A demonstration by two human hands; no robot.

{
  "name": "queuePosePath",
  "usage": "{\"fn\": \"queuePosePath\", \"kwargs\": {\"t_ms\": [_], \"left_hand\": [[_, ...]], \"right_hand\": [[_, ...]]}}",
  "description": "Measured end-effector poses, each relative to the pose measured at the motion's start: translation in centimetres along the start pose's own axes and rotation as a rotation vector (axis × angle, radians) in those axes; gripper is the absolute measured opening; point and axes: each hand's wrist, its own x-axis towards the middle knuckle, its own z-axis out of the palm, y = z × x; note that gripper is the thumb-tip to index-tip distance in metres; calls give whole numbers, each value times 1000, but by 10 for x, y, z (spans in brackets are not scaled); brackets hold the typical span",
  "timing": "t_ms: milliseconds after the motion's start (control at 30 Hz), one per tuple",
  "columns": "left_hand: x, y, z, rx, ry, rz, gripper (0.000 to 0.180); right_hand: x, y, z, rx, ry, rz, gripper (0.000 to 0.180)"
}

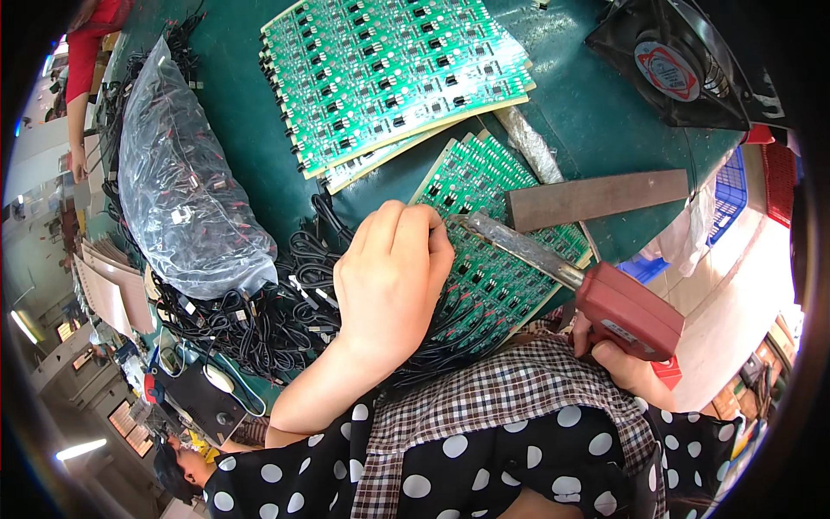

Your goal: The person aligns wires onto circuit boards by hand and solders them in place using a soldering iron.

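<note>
My right hand (624,363) grips a dark-red soldering gun (629,313). Its long metal barrel (527,251) slants over a green circuit board panel (497,268), and the tip ends close to my left fingertips. My left hand (393,277) lies over the panel's left part, fingers curled and pressed together. Whatever they pinch is hidden behind the knuckles. Rows of small black components cover the panel, and black cables with red wire ends (458,324) run along its lower rows. A brown flat bar (598,199) rests across the panel's upper right edge.
Stacked green circuit panels (393,78) lie at the far middle. On the left sit a clear plastic bag of cables (186,182) and a tangle of black cables (251,333). A black fan (670,69) stands far right, near a blue basket (729,195). Another person's arm (78,121) shows far left.
</note>
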Motion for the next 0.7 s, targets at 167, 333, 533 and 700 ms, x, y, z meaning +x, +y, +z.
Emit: {"fn": "queuePosePath", "kwargs": {"t_ms": [167,333,533,700], "left_hand": [[0,0,-1,-24,-16,8,14],[2,0,-1,-33,-23,-4,14],[3,-2,-1,-60,-8,20,14],[-2,-7,-4,-2,19,41,12]], "right_hand": [[-4,12,-3,-238,43,-33,62],[-3,11,-4,-370,107,-60,61],[0,-23,5,-228,108,100,59],[-7,-1,16,99,114,-84,49]]}}
